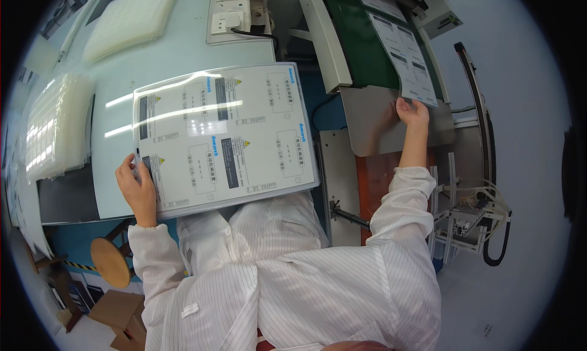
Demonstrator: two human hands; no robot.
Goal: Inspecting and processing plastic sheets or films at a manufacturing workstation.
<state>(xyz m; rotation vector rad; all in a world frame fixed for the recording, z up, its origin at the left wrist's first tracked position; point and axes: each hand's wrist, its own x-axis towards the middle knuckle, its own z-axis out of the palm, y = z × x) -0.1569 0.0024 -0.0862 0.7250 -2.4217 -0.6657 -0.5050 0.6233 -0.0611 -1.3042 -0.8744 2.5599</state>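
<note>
A stack of glossy white printed sheets (257, 143), marked with repeated label designs, lies at the front of the pale table. My left hand (136, 189) rests at its left edge, fingers apart on the tabletop and thumb against the sheets' side. Over on the right, my right hand (414, 114) pinches the near edge of another printed sheet (400, 54). That sheet lies along a green conveyor belt (342, 27), its near end reaching over a metal plate (373, 128). Part of a further sheet (379, 1) shows behind it.
Clear plastic-wrapped stacks (58, 128) and a translucent pad (131, 21) occupy the table's left side. A socket box (229, 14) with a cable stands at the back. A metal frame with hoses (471, 213) is at the right; a round stool (110, 262) stands lower left.
</note>
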